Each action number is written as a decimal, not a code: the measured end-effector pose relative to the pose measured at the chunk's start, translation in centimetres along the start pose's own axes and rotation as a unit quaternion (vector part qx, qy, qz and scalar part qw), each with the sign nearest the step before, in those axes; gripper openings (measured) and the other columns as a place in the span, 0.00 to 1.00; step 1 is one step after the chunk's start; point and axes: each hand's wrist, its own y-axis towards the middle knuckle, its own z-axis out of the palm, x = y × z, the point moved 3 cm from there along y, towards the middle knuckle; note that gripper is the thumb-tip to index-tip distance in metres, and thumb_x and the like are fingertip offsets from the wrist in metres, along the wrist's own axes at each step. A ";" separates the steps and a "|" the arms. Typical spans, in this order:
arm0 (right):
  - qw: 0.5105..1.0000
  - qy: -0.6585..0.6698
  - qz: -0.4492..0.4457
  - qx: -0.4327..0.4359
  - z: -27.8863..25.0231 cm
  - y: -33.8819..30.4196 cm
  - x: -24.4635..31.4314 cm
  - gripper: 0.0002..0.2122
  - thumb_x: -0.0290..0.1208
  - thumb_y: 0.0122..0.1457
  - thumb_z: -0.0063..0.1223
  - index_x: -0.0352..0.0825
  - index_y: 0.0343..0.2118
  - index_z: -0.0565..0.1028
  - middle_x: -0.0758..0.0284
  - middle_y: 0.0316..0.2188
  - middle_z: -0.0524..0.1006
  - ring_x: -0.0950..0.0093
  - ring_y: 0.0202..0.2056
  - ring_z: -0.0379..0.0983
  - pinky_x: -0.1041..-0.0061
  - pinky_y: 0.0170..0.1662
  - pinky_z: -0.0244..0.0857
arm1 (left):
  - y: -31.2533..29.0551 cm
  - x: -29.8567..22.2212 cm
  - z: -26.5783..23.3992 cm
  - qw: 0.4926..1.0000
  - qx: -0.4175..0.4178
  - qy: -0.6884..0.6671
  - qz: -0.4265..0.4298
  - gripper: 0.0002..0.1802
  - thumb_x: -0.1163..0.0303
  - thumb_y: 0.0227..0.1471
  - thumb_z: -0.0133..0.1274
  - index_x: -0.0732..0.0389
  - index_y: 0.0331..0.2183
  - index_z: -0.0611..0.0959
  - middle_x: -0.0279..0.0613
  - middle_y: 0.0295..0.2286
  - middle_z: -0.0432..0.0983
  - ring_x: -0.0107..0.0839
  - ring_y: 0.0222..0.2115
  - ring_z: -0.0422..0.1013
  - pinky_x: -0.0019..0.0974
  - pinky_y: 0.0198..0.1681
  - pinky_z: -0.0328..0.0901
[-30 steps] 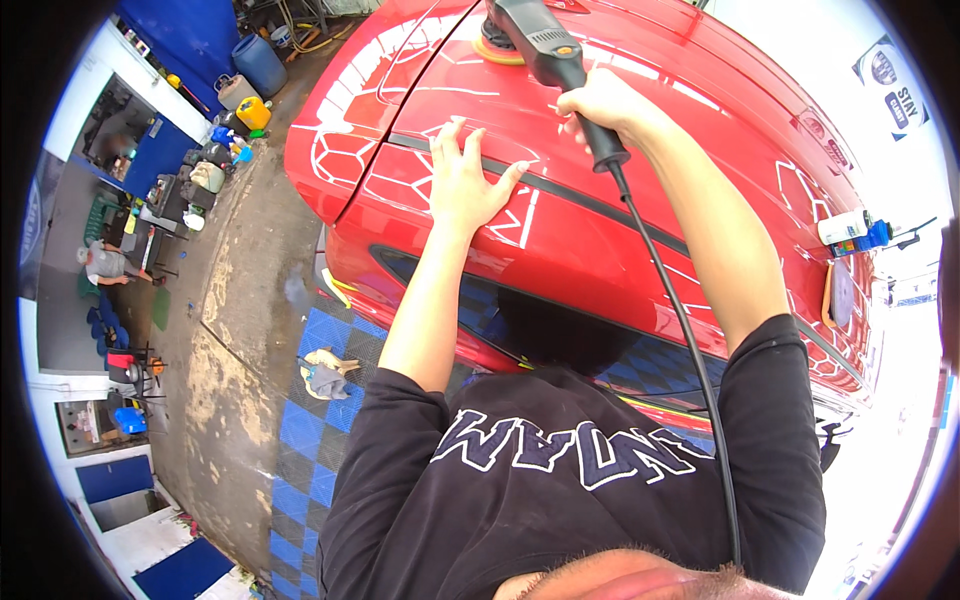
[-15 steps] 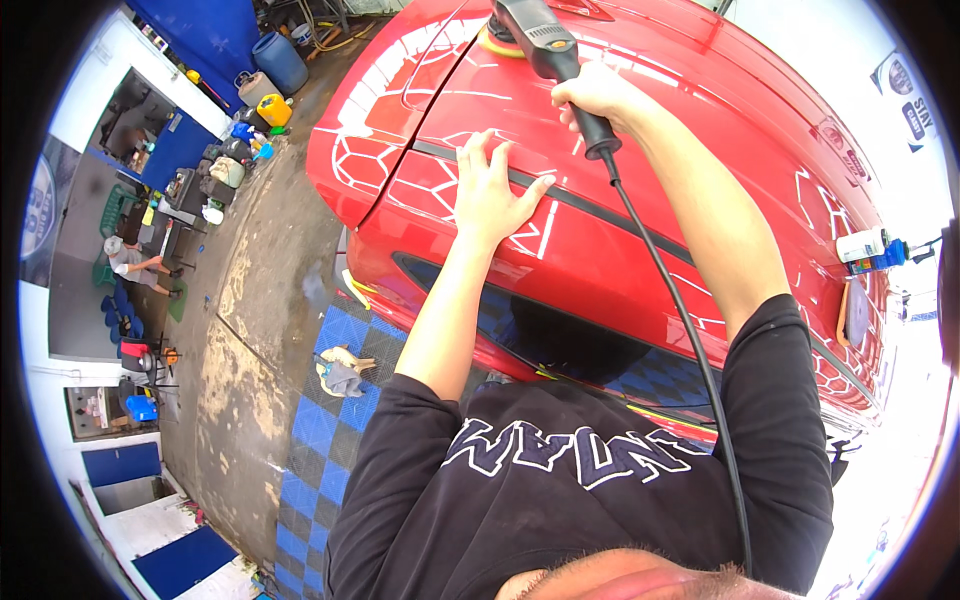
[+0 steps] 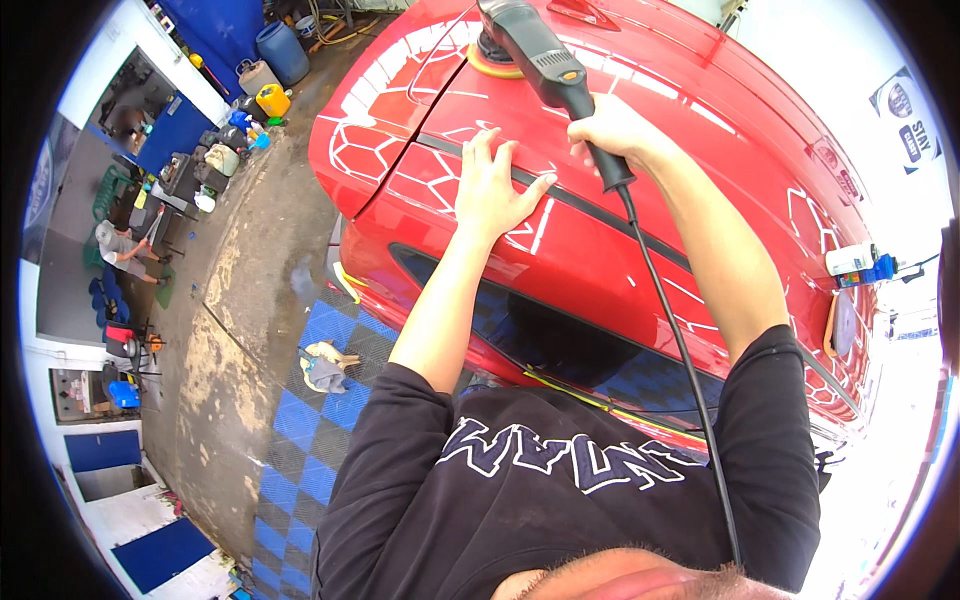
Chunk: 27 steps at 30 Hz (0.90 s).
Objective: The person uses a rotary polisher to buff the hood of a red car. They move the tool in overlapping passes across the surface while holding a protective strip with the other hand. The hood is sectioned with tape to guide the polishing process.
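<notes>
My right hand (image 3: pixel 622 128) is wrapped round the black handle of a polisher (image 3: pixel 540 58). The polisher's yellow pad (image 3: pixel 492 64) lies against the glossy red car's (image 3: pixel 640 265) roof, near a dark seam at the far end. From the handle a black cord (image 3: pixel 672 318) runs back past my right arm and over my shirt. My left hand (image 3: pixel 492 190) rests on the roof edge with fingers spread, across the dark trim strip (image 3: pixel 585 205). It holds nothing. White light reflections cover the red paint.
Bottles (image 3: pixel 856 262) and a round pad (image 3: pixel 840 322) sit on the car at the right. Blue and black floor tiles (image 3: pixel 290 440) lie at the left, with a crumpled cloth (image 3: pixel 326 372) on them. Farther off are a person (image 3: pixel 118 245), a blue barrel (image 3: pixel 282 52) and a yellow canister (image 3: pixel 272 100).
The polisher has shifted slightly right and nearer to me, showing more of its pad. My right hand has moved with it. My left hand stays on the roof edge.
</notes>
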 end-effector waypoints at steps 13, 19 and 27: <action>0.995 -0.055 0.054 0.057 -0.3 -5.0 0.3 0.23 0.24 0.47 0.61 0.32 0.49 0.69 0.64 0.25 0.79 0.76 0.19 0.75 0.73 0.21 0.72 | -0.3 0.1 0.1 1.000 -0.003 -0.003 -0.012 0.40 0.43 0.50 0.69 0.61 0.54 0.79 0.54 0.62 0.63 0.56 0.66 0.57 0.57 0.64 0.63; 0.994 -0.074 0.037 0.070 0.5 -8.3 1.6 0.19 0.24 0.47 0.59 0.31 0.45 0.71 0.66 0.22 0.77 0.78 0.19 0.72 0.73 0.21 0.69 | -0.5 -0.2 -0.5 0.998 -0.057 -0.021 -0.018 0.50 0.45 0.50 0.70 0.60 0.64 0.68 0.56 0.65 0.56 0.57 0.67 0.54 0.57 0.66 0.61; 0.997 -0.052 0.036 0.053 0.8 -7.9 0.2 0.22 0.22 0.49 0.59 0.30 0.50 0.70 0.66 0.23 0.76 0.79 0.17 0.71 0.74 0.19 0.70 | -0.5 -0.2 -0.5 0.999 -0.044 -0.015 -0.005 0.56 0.45 0.50 0.70 0.58 0.69 0.60 0.56 0.67 0.52 0.58 0.68 0.52 0.57 0.67 0.60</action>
